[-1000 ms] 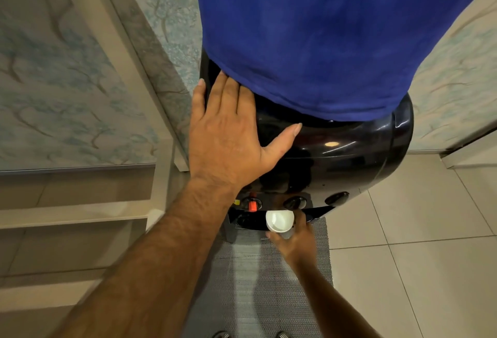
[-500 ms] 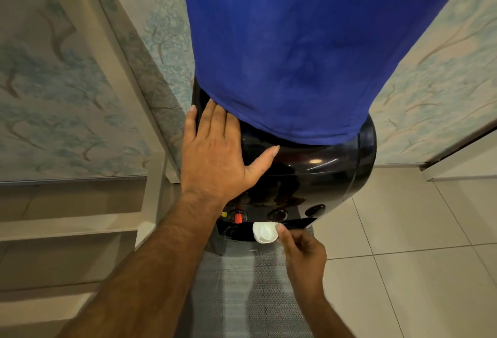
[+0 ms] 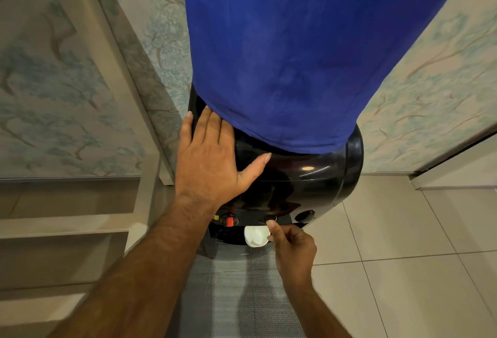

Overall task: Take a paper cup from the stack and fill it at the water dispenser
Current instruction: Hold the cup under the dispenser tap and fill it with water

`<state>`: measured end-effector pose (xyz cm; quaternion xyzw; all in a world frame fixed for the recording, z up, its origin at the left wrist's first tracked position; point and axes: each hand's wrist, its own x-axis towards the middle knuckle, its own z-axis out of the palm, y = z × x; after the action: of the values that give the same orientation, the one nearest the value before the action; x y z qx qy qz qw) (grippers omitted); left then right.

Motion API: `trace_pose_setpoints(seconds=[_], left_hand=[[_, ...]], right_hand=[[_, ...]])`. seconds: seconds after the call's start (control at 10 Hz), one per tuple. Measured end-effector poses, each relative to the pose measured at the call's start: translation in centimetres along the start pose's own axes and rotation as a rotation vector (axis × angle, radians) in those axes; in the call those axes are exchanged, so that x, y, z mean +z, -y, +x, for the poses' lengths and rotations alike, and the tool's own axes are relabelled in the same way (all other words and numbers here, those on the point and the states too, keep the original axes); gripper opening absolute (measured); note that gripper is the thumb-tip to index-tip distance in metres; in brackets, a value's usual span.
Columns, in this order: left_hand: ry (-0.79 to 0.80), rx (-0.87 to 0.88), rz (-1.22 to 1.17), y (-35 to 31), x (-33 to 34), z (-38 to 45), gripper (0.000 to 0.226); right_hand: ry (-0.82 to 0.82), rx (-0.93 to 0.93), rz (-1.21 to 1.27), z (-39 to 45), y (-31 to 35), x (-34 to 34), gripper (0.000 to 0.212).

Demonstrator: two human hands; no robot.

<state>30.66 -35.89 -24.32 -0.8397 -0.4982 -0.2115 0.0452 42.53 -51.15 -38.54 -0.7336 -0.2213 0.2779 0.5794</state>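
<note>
A white paper cup (image 3: 255,235) sits in the recess of the black water dispenser (image 3: 309,184), under the middle tap (image 3: 265,219). My right hand (image 3: 293,247) is at the cup's right side, with thumb and curled fingers pinching its rim and the thumb tip just under that tap. My left hand (image 3: 212,160) lies flat on the dispenser's black top, fingers spread and holding nothing. A blue cloth cover (image 3: 290,55) hides the bottle above. An orange-red tap (image 3: 230,220) is at the left and a dark tap (image 3: 305,215) at the right.
A grey woven mat (image 3: 234,292) lies on the floor in front of the dispenser. Beige floor tiles (image 3: 403,243) spread to the right. A pale shelf frame (image 3: 80,224) stands at the left, against wallpaper with a blue tree pattern (image 3: 53,112).
My right hand has moved from under the cup to its right side, fingers now at the rim. The cup sits deeper under the taps. My left hand stays flat on the dispenser.
</note>
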Motion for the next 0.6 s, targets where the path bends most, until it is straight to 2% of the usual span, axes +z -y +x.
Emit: trace_pose_setpoints(seconds=[0.6], left_hand=[[-0.031, 0.003, -0.006, 0.1, 0.2, 0.0, 0.097]], right_hand=[[-0.136, 0.179, -0.012, 0.6, 0.9, 1.5, 0.030]])
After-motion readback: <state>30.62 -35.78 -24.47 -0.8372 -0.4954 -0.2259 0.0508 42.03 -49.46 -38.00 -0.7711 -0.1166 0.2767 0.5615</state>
